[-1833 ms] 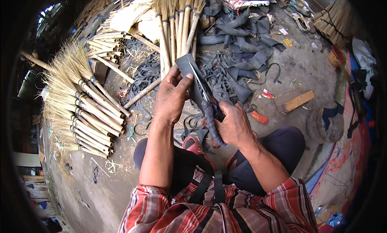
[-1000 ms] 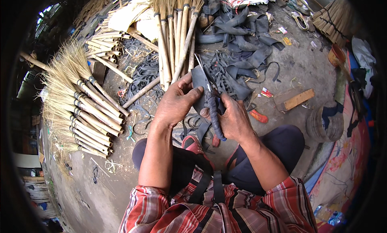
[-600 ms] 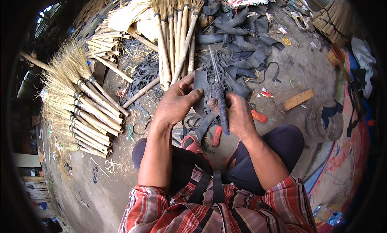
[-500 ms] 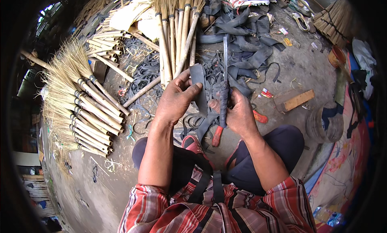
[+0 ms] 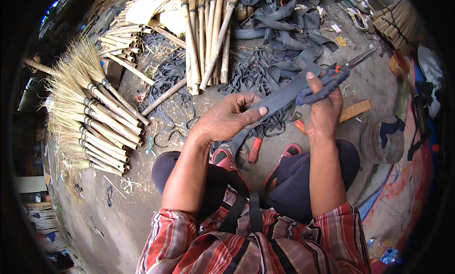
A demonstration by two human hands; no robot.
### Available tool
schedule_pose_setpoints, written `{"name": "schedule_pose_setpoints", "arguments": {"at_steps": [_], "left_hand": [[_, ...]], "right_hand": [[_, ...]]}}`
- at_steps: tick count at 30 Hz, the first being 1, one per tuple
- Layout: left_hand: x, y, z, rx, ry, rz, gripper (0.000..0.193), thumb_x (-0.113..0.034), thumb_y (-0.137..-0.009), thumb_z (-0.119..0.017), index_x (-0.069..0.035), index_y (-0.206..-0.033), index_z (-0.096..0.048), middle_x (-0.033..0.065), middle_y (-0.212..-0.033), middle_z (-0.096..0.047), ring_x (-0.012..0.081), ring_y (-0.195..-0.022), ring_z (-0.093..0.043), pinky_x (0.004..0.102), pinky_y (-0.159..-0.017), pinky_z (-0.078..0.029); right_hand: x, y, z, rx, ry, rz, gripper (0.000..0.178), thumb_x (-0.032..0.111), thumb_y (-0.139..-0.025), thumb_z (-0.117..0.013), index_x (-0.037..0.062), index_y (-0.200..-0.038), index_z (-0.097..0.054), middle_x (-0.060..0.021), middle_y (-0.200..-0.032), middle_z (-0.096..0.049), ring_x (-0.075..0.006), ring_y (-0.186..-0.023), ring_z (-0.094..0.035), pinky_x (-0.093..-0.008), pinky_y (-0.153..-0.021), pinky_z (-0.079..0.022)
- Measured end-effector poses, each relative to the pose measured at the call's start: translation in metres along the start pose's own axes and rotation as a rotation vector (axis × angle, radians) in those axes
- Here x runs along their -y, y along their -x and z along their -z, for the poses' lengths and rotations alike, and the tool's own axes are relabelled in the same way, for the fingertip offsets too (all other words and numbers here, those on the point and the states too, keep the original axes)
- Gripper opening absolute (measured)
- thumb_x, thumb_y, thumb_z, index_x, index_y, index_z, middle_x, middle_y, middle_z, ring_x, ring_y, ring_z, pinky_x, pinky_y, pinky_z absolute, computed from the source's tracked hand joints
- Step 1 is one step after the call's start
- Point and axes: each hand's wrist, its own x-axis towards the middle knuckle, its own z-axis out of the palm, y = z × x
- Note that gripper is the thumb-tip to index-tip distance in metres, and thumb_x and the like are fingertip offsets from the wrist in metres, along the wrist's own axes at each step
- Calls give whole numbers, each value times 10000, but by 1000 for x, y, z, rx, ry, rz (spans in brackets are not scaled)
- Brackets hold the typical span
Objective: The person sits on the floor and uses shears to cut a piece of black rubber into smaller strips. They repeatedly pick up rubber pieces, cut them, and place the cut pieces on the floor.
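Note:
A dark grey rubber strip slants between my two hands, its lower end trailing down over the floor. My left hand pinches it with the thumb on top. My right hand is wrapped round the cloth-bound handles of a pair of scissors, whose blades point up and to the right. The right thumb lies by the strip's upper end; whether it grips the rubber too, I cannot tell. Below the strip, a red-handled tool lies between my feet.
Grass brooms lie in a row on the left, and others lie ahead. Cut rubber ribbons and wide rubber pieces cover the floor beyond my hands. A wooden block and a clear round container are at the right.
My right hand has moved right, turning the scissors from upright to pointing up-right. The strip, hanging from my left hand before, now stretches toward the right hand. My left hand has shifted slightly right and down.

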Motion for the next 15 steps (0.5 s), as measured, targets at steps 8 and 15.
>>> {"name": "schedule_pose_setpoints", "arguments": {"at_steps": [8, 15], "left_hand": [[-23, 17, 9, 6, 214, 12, 230, -265, -1039, -704, -41, -1085, -723, -69, -858, -655, 18, -740, -564, 200, -641, -454], [-25, 4, 6, -210, 535, -28, 285, -218, -1018, -703, -9, -1211, -706, -9, -833, -703, 37, -580, -552, 183, -481, -372]], "right_hand": [[16, -17, 31, -85, 95, -55, 195, 259, -979, -767, 86, -992, -679, 21, -816, -593, -78, -698, -579, -240, -640, -479], [9, 20, 5, 265, 328, -379, 272, 343, -1015, -731, 76, -1038, -690, 43, -798, -588, -40, -667, -567, -213, -585, -480]]}}
